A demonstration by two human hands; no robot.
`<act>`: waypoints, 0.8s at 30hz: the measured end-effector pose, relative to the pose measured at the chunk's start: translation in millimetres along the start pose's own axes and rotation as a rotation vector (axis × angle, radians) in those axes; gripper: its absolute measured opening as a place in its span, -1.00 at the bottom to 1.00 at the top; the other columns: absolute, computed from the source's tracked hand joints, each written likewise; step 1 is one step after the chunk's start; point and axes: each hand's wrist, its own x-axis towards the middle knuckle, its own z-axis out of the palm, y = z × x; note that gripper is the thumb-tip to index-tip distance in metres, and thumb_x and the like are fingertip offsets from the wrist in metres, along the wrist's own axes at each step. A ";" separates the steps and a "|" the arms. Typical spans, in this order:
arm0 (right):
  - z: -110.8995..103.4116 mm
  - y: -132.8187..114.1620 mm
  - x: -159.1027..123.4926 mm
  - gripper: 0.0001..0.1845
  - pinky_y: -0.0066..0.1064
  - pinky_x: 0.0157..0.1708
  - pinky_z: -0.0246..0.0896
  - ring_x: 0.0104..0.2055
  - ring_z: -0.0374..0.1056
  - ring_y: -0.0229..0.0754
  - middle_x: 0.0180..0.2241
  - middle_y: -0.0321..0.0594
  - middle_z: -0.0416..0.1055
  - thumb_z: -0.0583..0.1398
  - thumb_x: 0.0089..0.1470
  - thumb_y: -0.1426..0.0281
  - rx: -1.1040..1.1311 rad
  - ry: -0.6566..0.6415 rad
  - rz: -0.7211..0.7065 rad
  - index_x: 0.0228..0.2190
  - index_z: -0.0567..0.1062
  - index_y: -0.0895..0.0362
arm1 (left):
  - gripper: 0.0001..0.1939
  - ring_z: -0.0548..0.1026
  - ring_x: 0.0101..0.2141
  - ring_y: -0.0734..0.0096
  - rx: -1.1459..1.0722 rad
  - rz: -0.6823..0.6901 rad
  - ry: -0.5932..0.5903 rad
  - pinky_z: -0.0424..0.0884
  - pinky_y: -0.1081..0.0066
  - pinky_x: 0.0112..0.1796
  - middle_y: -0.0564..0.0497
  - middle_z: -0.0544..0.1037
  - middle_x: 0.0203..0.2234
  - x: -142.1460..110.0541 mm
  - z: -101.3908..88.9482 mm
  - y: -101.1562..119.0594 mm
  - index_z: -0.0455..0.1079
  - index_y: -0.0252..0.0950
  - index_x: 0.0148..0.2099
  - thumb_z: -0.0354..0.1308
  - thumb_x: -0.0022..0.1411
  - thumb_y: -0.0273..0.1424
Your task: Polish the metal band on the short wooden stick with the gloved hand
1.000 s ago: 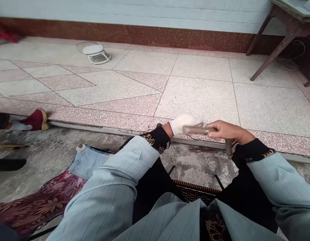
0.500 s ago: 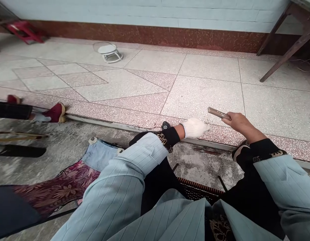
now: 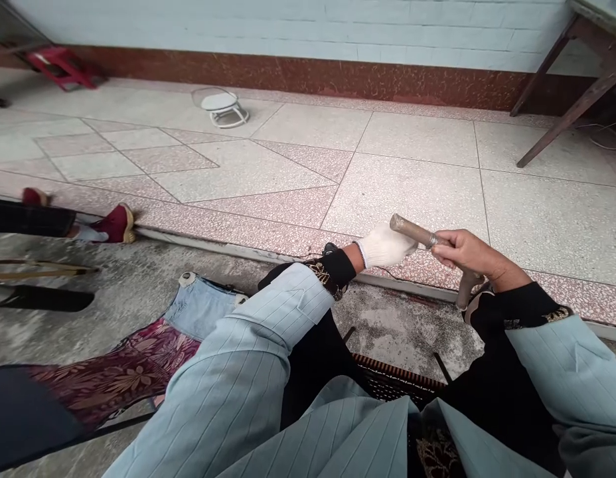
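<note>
The right hand (image 3: 467, 255) is closed around a brown rod (image 3: 411, 228), which lies right of the frame's middle, slanting up and left. A stubby brown piece (image 3: 468, 289) juts out below that hand. The left hand (image 3: 385, 247), in a white glove, is just beside it; its fingertips are partly hidden, so I cannot tell whether they pinch anything. The rod's far end overlaps the glove in view. Beyond both hands spreads the speckled tile floor (image 3: 407, 189). A denim-and-floral cloth (image 3: 203, 312) lies at lower left, a co-worker's red shoe (image 3: 119, 224) at left, a white stool (image 3: 221, 103) at upper left.
</note>
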 end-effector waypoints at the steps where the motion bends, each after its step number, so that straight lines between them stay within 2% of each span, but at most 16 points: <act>1: -2.1 0.0 0.4 -0.72 -0.46 -0.56 -0.02 -0.61 0.07 -0.36 -0.63 -0.43 0.18 0.17 0.12 0.18 0.027 0.042 0.007 -0.46 0.35 0.13 | -0.72 0.44 -0.36 0.26 0.029 0.008 -0.015 0.24 0.32 -0.32 -0.17 0.52 -0.43 0.3 3.2 3.0 0.45 -0.33 -0.22 -0.06 0.32 -0.33; 4: -2.6 3.0 3.0 -0.69 -0.47 -0.58 -0.03 -0.62 0.09 -0.37 -0.66 -0.41 0.20 0.19 0.11 0.20 0.039 0.080 0.043 -0.54 0.31 0.13 | -0.69 0.43 -0.39 0.28 0.134 0.025 -0.085 0.23 0.32 -0.31 -0.18 0.52 -0.43 1.8 10.7 10.4 0.45 -0.36 -0.21 -0.07 0.33 -0.30; 7: -2.6 6.7 5.8 -0.71 -0.47 -0.58 -0.01 -0.62 0.10 -0.37 -0.64 -0.39 0.21 0.19 0.10 0.22 0.081 0.150 0.069 -0.53 0.33 0.13 | -0.65 0.43 -0.44 0.33 0.156 0.039 -0.144 0.23 0.37 -0.35 -0.12 0.53 -0.44 3.0 14.8 12.3 0.45 -0.35 -0.17 -0.12 0.36 -0.29; 10: -13.1 13.3 8.6 -0.75 -0.45 -0.59 0.02 -0.62 0.10 -0.36 -0.60 -0.35 0.24 0.15 0.12 0.21 0.088 0.362 0.136 -0.48 0.34 0.12 | -0.69 0.43 -0.47 0.37 0.193 0.069 -0.219 0.22 0.41 -0.38 -0.06 0.54 -0.46 1.6 17.5 12.0 0.45 -0.31 -0.17 -0.09 0.36 -0.28; 12: -23.6 20.2 10.8 -0.75 -0.43 -0.58 0.03 -0.61 0.12 -0.33 -0.57 -0.30 0.28 0.14 0.11 0.20 -0.106 0.519 0.237 -0.44 0.36 0.13 | -0.70 0.44 -0.47 0.37 0.238 0.078 -0.236 0.22 0.42 -0.38 -0.07 0.54 -0.47 -0.4 17.5 13.1 0.44 -0.30 -0.16 -0.07 0.36 -0.26; 14: -30.6 28.0 13.7 -0.74 -0.40 -0.55 0.03 -0.56 0.18 -0.28 -0.52 -0.23 0.35 0.18 0.07 0.17 -0.444 0.538 0.346 -0.41 0.42 0.13 | -0.67 0.46 -0.43 0.35 0.265 0.077 -0.205 0.22 0.41 -0.37 -0.10 0.54 -0.44 -2.0 14.4 15.0 0.42 -0.31 -0.12 -0.10 0.38 -0.24; 16: -29.3 34.4 17.0 -0.72 -0.38 -0.51 0.03 -0.50 0.23 -0.22 -0.47 -0.17 0.40 0.20 0.05 0.16 -0.713 0.414 0.419 -0.37 0.48 0.14 | -0.63 0.48 -0.40 0.31 0.318 0.087 -0.147 0.23 0.39 -0.36 -0.14 0.55 -0.40 -2.7 8.2 16.6 0.41 -0.31 -0.08 -0.15 0.40 -0.22; 18: -19.2 37.7 19.6 -0.72 -0.38 -0.50 0.05 -0.48 0.26 -0.21 -0.43 -0.14 0.43 0.18 0.08 0.18 -0.796 0.219 0.439 -0.34 0.51 0.14 | -0.62 0.50 -0.38 0.28 0.381 0.102 -0.092 0.24 0.38 -0.36 -0.14 0.55 -0.39 -2.7 0.5 16.6 0.40 -0.31 -0.06 -0.17 0.40 -0.22; 20: -4.0 36.8 20.0 -0.75 -0.39 -0.49 0.06 -0.48 0.26 -0.23 -0.43 -0.15 0.43 0.19 0.08 0.21 -0.734 -0.024 0.391 -0.35 0.52 0.15 | -0.63 0.50 -0.39 0.29 0.410 0.115 -0.066 0.24 0.39 -0.36 -0.11 0.54 -0.42 -2.5 -6.8 14.5 0.40 -0.29 -0.04 -0.15 0.39 -0.21; 22: 10.0 30.9 17.5 -0.80 -0.41 -0.49 0.02 -0.50 0.21 -0.27 -0.47 -0.23 0.40 0.22 0.05 0.24 -0.601 -0.276 0.266 -0.38 0.52 0.13 | -0.63 0.49 -0.39 0.31 0.380 0.133 -0.060 0.24 0.40 -0.35 -0.09 0.54 -0.42 -2.3 -12.0 10.3 0.40 -0.28 0.00 -0.13 0.39 -0.21; 24: 17.4 20.7 12.2 -0.83 -0.43 -0.50 -0.03 -0.52 0.15 -0.31 -0.53 -0.33 0.32 0.24 0.02 0.26 -0.479 -0.414 0.119 -0.42 0.50 0.12 | -0.61 0.48 -0.37 0.33 0.334 0.142 -0.044 0.24 0.40 -0.34 -0.08 0.54 -0.41 -1.4 -14.1 4.8 0.40 -0.28 0.02 -0.13 0.39 -0.20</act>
